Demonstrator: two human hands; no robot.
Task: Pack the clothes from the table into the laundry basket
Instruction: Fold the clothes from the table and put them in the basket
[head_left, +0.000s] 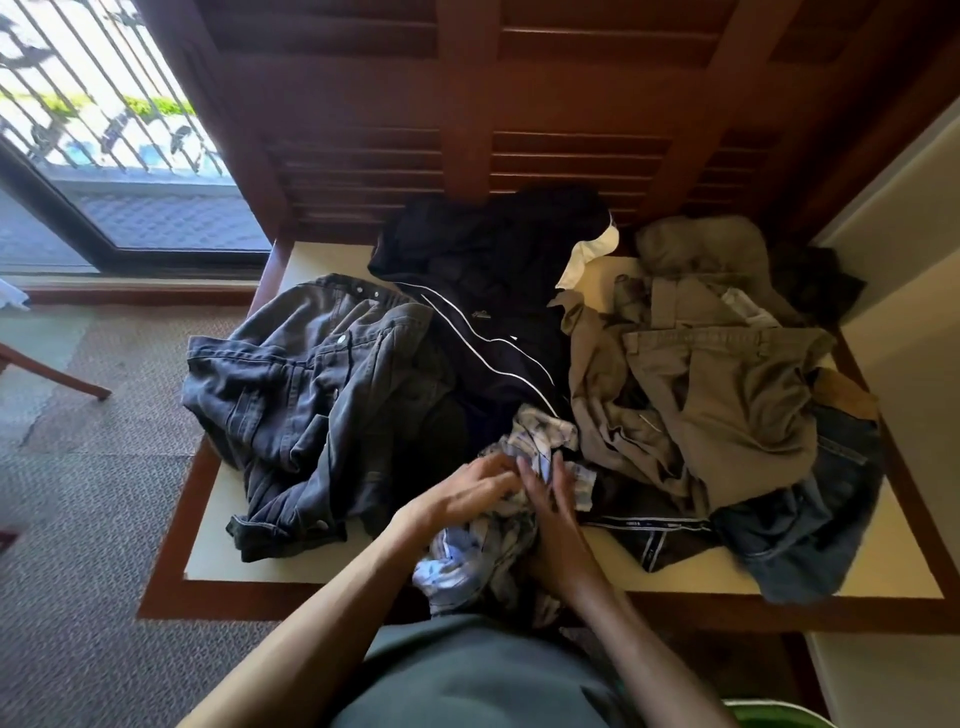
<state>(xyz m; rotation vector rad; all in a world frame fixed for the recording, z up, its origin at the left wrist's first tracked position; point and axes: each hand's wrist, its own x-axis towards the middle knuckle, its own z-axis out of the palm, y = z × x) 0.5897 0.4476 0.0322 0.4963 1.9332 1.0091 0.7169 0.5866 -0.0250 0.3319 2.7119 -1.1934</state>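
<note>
Head view, lower centre: left hand (467, 493) and right hand (550, 512) both grip a crumpled white shirt (483, 551) on the table (218, 519).

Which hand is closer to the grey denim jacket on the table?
Left. The left hand holds the white patterned shirt just right of the grey denim jacket; the right hand grips the same shirt farther right.

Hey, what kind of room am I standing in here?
Probably a bedroom or hotel-style room: patterned carpet, a louvered wooden panel behind a wood-framed table piled with clothes, and a barred window.
</note>
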